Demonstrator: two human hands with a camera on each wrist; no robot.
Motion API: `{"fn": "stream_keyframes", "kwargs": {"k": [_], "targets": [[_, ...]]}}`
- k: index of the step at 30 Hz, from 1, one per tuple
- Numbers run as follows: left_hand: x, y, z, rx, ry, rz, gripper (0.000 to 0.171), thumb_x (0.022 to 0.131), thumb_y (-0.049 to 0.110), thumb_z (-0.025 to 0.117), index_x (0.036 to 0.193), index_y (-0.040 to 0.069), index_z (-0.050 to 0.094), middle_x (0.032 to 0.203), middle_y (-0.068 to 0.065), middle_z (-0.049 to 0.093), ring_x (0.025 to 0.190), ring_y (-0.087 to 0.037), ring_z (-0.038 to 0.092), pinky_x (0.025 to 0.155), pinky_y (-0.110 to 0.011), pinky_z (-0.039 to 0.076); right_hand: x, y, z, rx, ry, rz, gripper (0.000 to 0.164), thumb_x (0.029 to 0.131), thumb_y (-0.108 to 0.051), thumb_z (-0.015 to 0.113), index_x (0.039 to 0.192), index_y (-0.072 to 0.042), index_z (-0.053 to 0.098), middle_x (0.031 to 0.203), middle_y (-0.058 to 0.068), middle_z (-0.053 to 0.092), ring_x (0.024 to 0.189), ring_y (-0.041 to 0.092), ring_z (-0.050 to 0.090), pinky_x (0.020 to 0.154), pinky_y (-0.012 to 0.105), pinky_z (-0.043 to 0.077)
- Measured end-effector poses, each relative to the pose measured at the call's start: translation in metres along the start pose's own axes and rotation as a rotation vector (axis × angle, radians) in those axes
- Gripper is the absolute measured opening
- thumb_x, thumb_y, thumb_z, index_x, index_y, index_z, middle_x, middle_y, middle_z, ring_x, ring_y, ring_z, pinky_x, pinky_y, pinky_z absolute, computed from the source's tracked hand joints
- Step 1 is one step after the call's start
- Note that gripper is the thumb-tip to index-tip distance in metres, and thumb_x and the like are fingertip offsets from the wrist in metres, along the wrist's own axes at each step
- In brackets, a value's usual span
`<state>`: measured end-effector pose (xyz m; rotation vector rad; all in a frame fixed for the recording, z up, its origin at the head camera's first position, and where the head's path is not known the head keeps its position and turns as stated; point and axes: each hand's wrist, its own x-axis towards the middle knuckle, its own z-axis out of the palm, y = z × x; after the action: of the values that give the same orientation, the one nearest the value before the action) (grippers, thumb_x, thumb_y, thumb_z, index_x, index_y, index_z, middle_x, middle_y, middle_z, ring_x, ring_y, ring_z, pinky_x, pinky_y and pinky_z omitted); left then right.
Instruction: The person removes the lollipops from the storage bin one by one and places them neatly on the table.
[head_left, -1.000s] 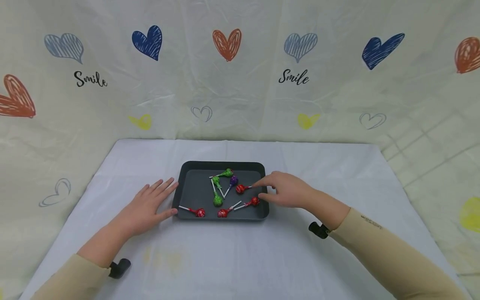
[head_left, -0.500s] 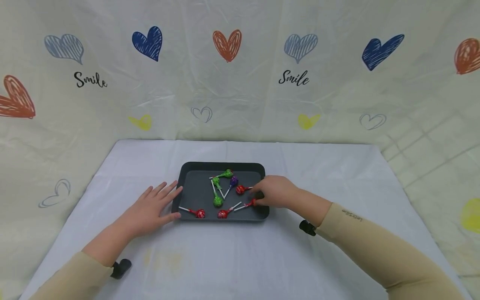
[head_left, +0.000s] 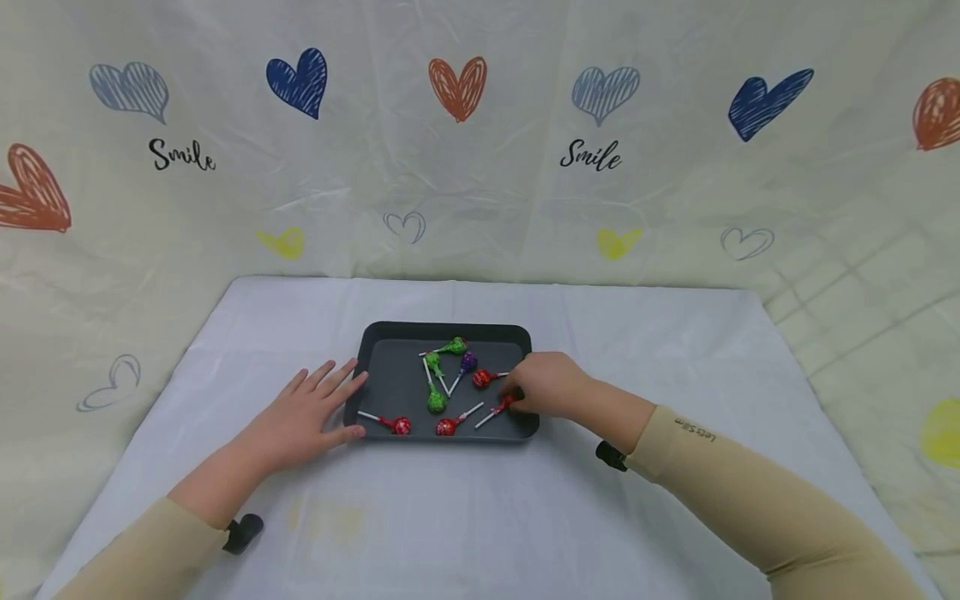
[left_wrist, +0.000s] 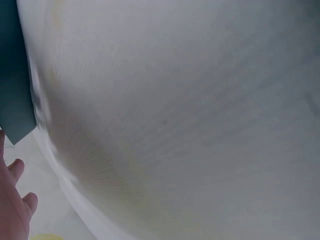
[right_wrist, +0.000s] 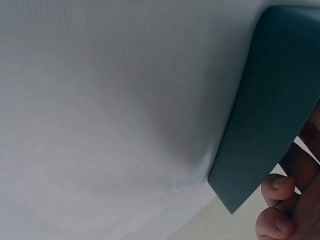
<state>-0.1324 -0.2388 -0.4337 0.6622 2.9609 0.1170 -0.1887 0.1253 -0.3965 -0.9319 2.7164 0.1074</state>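
A dark grey tray [head_left: 397, 375] holds several wrapped lollipops. At its right side my right hand [head_left: 551, 385] pinches a red lollipop [head_left: 495, 411], whose white stick points to the front left; the fingers partly hide its head. Just behind lies another red lollipop [head_left: 481, 379], its stick end close to that hand. My left hand [head_left: 296, 417] is spread flat at the tray's left rim, fingertips and thumb on or over the edge. In the right wrist view, curled fingers of the right hand [right_wrist: 295, 210] show beside the tray wall [right_wrist: 260, 115].
Inside the tray also lie a purple lollipop [head_left: 468, 361], three green ones, including a green lollipop [head_left: 437, 402] near the middle, and two red ones along the front, one a red lollipop [head_left: 401, 426]. A white cloth [head_left: 450, 517] covers the table. A heart-printed backdrop [head_left: 487, 192] hangs behind.
My right hand has moved left over the tray rim and taken hold of the red lollipop, whose stick has swung a little toward the front. The left hand has shifted slightly right.
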Motion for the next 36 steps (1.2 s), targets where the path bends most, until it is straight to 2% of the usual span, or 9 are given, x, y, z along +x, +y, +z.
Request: {"fn": "stream_keyframes", "kwargs": {"k": [9, 14, 21, 28, 36], "targets": [[0.002, 0.0, 0.003, 0.005, 0.001, 0.006, 0.085, 0.08, 0.072, 0.045, 0.148, 0.03, 0.018, 0.155, 0.002, 0.012, 0.141, -0.033, 0.012, 0.11, -0.058, 0.01, -0.001, 0.002, -0.001, 0.006, 0.028, 0.002, 0.019, 0.078, -0.031, 0.072, 0.098, -0.032, 0.073, 0.085, -0.013, 0.066, 0.071, 0.005, 0.052, 0.061, 0.024, 0.047], [0.002, 0.0, 0.003, 0.006, 0.009, 0.009, 0.085, 0.08, 0.072, 0.045, 0.148, 0.03, 0.018, 0.155, 0.003, 0.012, 0.14, -0.033, 0.013, 0.11, -0.058, 0.01, -0.004, 0.007, -0.009, 0.049, 0.077, 0.003, 0.021, 0.079, -0.03, 0.071, 0.099, -0.032, 0.073, 0.088, -0.014, 0.067, 0.07, 0.004, 0.052, 0.057, 0.023, 0.045], [0.002, 0.001, 0.003, 0.004, 0.007, 0.0, 0.085, 0.08, 0.073, 0.045, 0.148, 0.03, 0.018, 0.155, 0.003, 0.012, 0.14, -0.033, 0.013, 0.11, -0.058, 0.01, -0.01, 0.015, -0.022, 0.091, 0.093, 0.021, 0.026, 0.08, -0.029, 0.07, 0.106, -0.033, 0.071, 0.089, -0.014, 0.066, 0.072, 0.006, 0.05, 0.054, 0.021, 0.043], [0.002, 0.001, 0.003, 0.004, 0.003, -0.008, 0.086, 0.08, 0.072, 0.046, 0.148, 0.029, 0.018, 0.155, 0.003, 0.011, 0.14, -0.033, 0.013, 0.11, -0.058, 0.01, -0.028, 0.039, -0.031, 0.112, 0.149, 0.024, 0.028, 0.081, -0.025, 0.069, 0.107, -0.034, 0.07, 0.095, -0.014, 0.066, 0.082, 0.008, 0.056, 0.057, 0.023, 0.045], [0.001, 0.001, 0.002, -0.002, 0.002, -0.01, 0.085, 0.08, 0.071, 0.046, 0.148, 0.028, 0.018, 0.155, 0.002, 0.012, 0.14, -0.033, 0.013, 0.11, -0.058, 0.009, -0.054, 0.074, -0.033, 0.145, 0.166, 0.071, 0.03, 0.08, -0.024, 0.07, 0.107, -0.038, 0.069, 0.097, -0.019, 0.065, 0.09, 0.009, 0.057, 0.066, 0.026, 0.047]]}}
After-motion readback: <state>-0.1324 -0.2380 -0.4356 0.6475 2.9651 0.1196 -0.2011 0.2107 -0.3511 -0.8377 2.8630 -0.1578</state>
